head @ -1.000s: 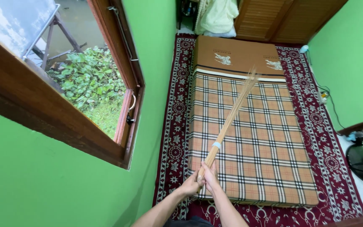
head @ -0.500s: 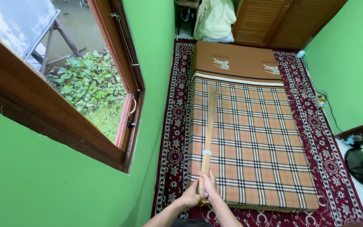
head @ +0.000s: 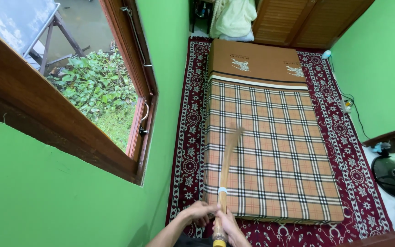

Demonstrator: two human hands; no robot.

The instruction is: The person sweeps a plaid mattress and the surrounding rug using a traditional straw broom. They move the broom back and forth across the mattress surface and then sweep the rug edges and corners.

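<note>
Stick broom (head: 225, 171) sits over the near left part of the plaid mattress (head: 280, 151), bristle end blurred and pointing far, handle end at the bottom edge of frame between my hands. A pale band wraps the bundle just above my grip.

To do this well, I judge: keep the bristles low and flat to the cover, use short strokes along the mattress length, and work from the left edge across to the right so nothing gets skipped. Keep the tip clear of the green wall (head: 60, 201) on the left.

My left hand (head: 200, 212): fingers curled around the bundle just below the band, closed on it. My right hand (head: 227, 224): wrapped on the handle nearer me, closed too, though the fingertips are hidden under the handle, so I cannot tell how tight.

Mattress lies on a dark red patterned rug (head: 188, 137), plain brown end at the far side. Open wooden window (head: 136, 68) in the left wall, plants outside. Slatted wooden doors (head: 298, 20) at the far end, black fan base (head: 392, 171) on the right.
</note>
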